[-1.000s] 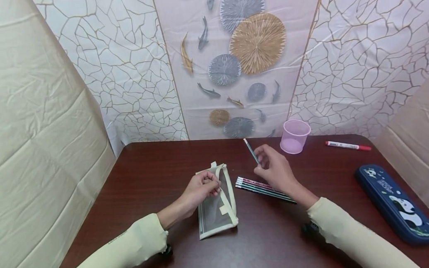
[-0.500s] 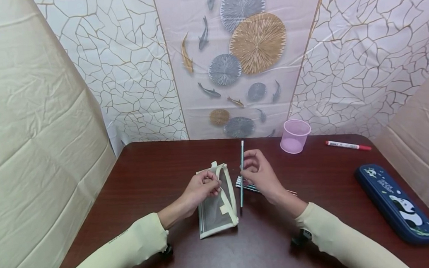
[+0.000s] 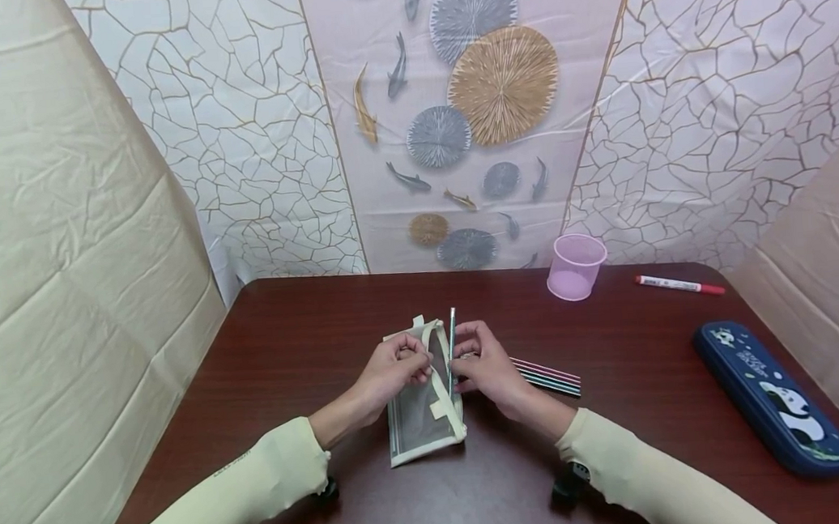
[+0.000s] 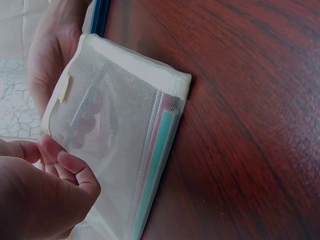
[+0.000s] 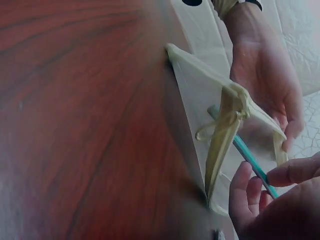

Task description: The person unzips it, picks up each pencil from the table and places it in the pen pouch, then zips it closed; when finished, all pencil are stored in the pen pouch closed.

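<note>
In the middle of the head view, a flat pouch of grey see-through mesh with cream edging (image 3: 419, 424) lies on the dark reddish-brown wooden table (image 3: 321, 317). The left hand (image 3: 387, 374) has its fingers curled and pinches the pouch's edge at the mouth. The right hand (image 3: 489, 371) holds a slim green pencil with a pale upper end (image 3: 453, 329) between thumb and fingers; the lower part of this pencil is inside the mouth.

In my judgement, the pencil point could catch on the cream zip edge (image 5: 220, 145) or poke the thin mesh, because the mouth is narrow and the pencil enters at a slant. If the left pinch slips, the mouth could fall together and the pouch slide. The right hand is also close to the row of red and green pencils (image 3: 550, 376), right of centre, so a careless wrist could scatter them.

About writing: the navy case with a panda picture (image 3: 772, 400), at lower right, carries pale lettering, which I cannot read surely. The white marker with red ends (image 3: 677, 284), at upper right, and the pale yellow left sleeve (image 3: 237, 474) bear small print, also not legible.
</note>
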The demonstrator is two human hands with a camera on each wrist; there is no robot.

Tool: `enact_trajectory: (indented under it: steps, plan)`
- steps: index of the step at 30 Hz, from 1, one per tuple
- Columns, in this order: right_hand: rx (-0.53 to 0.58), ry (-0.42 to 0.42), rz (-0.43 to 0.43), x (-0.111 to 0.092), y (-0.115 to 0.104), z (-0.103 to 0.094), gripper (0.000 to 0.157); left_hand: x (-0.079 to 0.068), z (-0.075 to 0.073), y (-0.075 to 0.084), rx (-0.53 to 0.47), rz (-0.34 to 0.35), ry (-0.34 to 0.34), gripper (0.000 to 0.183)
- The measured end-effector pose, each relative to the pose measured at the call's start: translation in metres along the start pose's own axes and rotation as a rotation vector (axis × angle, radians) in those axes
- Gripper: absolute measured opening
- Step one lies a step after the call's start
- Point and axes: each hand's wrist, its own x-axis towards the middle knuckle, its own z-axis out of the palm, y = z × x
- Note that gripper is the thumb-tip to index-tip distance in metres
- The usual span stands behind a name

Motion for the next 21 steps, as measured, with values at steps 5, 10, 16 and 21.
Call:
enact_trajectory:
  steps: [5, 10, 16, 21]
  plan:
    - [-0.068, -0.05, 0.033, -0.004, 0.003, 0.007, 0.054, 0.0, 0.0, 0.0, 0.016, -0.009, -0.003, 0.007]
    - [-0.119, -0.086, 0.046, -0.007, 0.003, 0.011, 0.051, 0.0, 0.001, -0.001, 0.018, -0.01, -0.008, 0.008]
    - [-0.157, -0.085, 0.066, -0.004, 0.0, 0.013, 0.048, 0.0, 0.001, -0.002, 0.015, -0.006, -0.012, 0.006]
    - [-0.199, -0.076, 0.051, 0.0, 0.0, 0.015, 0.045, -0.001, 0.001, -0.001, 0.015, -0.008, -0.019, 0.006]
